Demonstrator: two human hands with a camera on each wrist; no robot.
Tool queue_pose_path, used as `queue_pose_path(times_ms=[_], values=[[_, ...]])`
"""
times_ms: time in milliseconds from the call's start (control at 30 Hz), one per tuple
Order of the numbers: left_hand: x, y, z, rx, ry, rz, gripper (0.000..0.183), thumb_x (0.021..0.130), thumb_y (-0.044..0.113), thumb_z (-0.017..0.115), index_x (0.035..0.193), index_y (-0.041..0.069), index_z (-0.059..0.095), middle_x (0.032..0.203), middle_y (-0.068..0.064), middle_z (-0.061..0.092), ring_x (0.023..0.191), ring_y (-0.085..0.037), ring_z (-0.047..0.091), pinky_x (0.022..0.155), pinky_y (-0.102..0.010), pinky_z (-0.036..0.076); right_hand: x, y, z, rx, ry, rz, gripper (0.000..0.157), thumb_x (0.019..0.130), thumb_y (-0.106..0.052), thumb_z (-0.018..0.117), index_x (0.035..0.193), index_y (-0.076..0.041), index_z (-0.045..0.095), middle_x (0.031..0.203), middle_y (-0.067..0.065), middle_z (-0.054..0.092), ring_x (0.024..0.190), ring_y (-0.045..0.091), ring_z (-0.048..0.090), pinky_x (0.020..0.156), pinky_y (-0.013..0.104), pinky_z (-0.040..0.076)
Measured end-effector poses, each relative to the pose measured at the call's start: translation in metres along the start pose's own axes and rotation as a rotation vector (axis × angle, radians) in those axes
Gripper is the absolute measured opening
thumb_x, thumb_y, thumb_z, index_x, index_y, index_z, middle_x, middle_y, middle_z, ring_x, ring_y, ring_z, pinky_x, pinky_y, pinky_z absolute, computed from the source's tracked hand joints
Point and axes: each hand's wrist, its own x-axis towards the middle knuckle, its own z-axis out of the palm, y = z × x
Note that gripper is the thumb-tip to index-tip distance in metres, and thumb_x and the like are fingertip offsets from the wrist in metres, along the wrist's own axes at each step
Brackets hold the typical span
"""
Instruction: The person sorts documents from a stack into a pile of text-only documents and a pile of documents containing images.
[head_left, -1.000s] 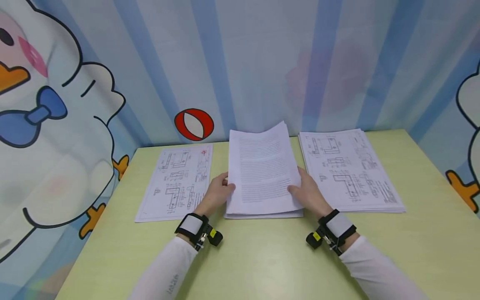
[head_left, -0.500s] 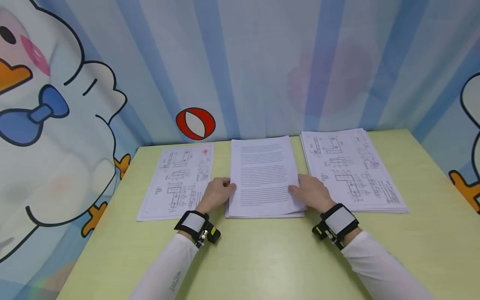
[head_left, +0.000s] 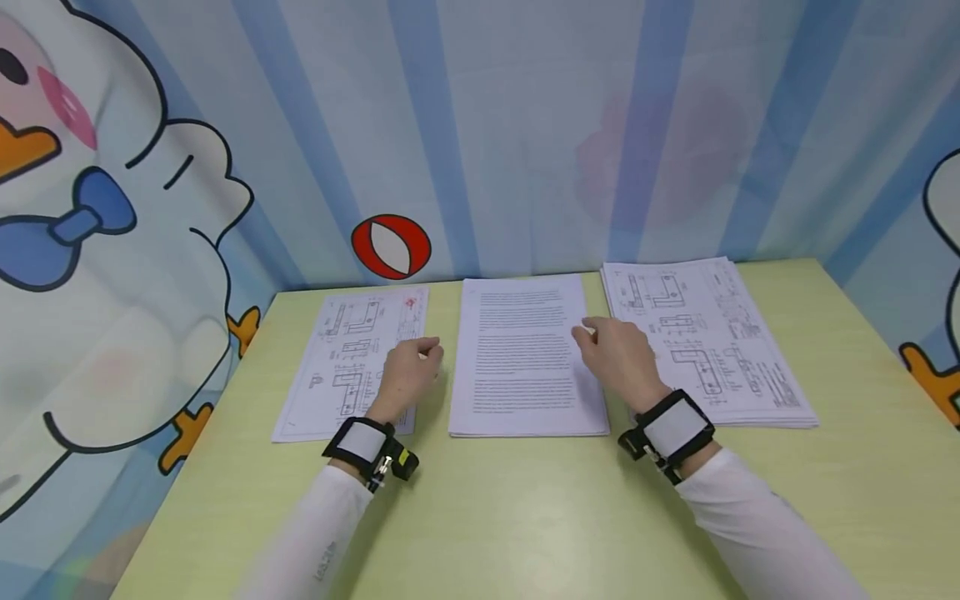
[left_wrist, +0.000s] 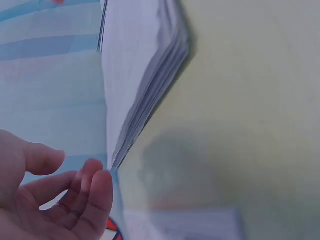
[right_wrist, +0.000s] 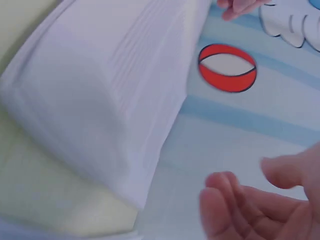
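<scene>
A stack of white sheets printed with lines of text lies squared on the table between my hands. My left hand hovers over the right side of the left drawing sheet, apart from the text stack, holding nothing. Loosely bent fingers and a separate thumb show in the left wrist view. My right hand hangs over the gap between the text stack and the right pile of drawings. In the right wrist view its thumb and fingers are apart, with nothing between them.
The pale yellow-green table reaches back to a striped blue curtain printed with cartoon ducks and a red-and-white ball. A black strap with a small camera sits on each wrist.
The top sheets of the text stack have come down flat and lined up with those below. Both hands have let go of the edges; the left moved left, the right lifted slightly.
</scene>
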Motion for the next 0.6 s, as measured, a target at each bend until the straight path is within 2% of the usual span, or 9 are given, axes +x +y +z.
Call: queue_pose_path(times_ms=[133,267,433,600], values=[[0.001,0.0,-0.029,0.085,0.084,0.063,0.038,0.095,0.025,0.047,0.125,0.006,0.06,0.105,-0.013,0.07,0.072,-0.02,0.062,0.051,-0.025,0.043,0.006,-0.021,0.003,0.156,0.099,-0.041,0.041,0.095,-0.028,0.049,0.122,0.0,0.06,0.091,0.018,0.071,0.061,0.022,0.06,0.048,0.029,0.042],[0.001,-0.008,-0.059,0.154,0.171,0.108,0.037,0.095,0.023,0.046,0.122,0.003,0.062,0.114,-0.016,0.067,0.082,-0.025,0.063,0.057,-0.028,0.046,0.013,-0.043,0.014,0.281,0.13,-0.04,0.04,0.095,-0.03,0.05,0.123,-0.003,0.06,0.096,0.016,0.07,0.077,0.027,0.066,0.062,0.038,0.052],[0.0,-0.033,-0.086,0.211,0.239,0.089,0.038,0.095,0.022,0.045,0.122,0.0,0.061,0.115,-0.022,0.064,0.088,-0.032,0.064,0.057,-0.031,0.046,0.018,-0.07,0.033,0.409,0.057,-0.014,0.042,0.095,-0.032,0.049,0.127,-0.005,0.056,0.108,0.016,0.068,0.096,0.029,0.064,0.079,0.044,0.053],[0.0,-0.061,-0.104,0.261,0.23,-0.005,0.041,0.096,0.021,0.043,0.126,-0.004,0.057,0.119,-0.027,0.061,0.094,-0.037,0.062,0.063,-0.04,0.05,0.02,-0.091,0.056,0.484,-0.062,0.025,0.048,0.096,-0.036,0.046,0.133,-0.006,0.05,0.125,0.018,0.06,0.113,0.031,0.058,0.093,0.046,0.049]])
